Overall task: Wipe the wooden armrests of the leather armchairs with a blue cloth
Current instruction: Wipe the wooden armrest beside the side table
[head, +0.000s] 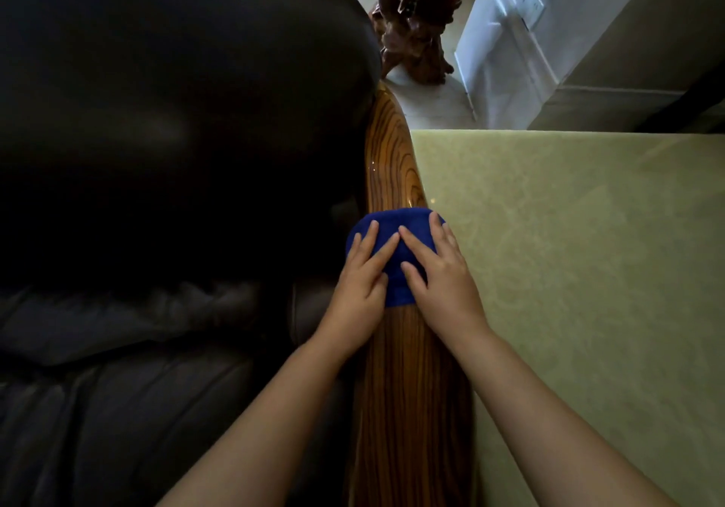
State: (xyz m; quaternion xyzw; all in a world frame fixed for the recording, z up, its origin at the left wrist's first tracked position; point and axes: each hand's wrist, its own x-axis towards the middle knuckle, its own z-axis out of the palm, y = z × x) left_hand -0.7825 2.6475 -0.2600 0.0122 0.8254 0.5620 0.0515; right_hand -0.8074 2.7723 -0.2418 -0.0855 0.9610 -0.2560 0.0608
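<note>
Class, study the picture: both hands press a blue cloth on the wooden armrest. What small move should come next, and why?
Probably slide the blue cloth forward along the wooden armrest: both hands, left and right, lie flat on it, with glossy wood ahead.

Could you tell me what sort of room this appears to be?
Probably a living room or lounge: a dark leather armchair with a polished wooden armrest, a pale stone-look side table beside it, and a carved wood ornament on the tiled floor beyond.
</note>
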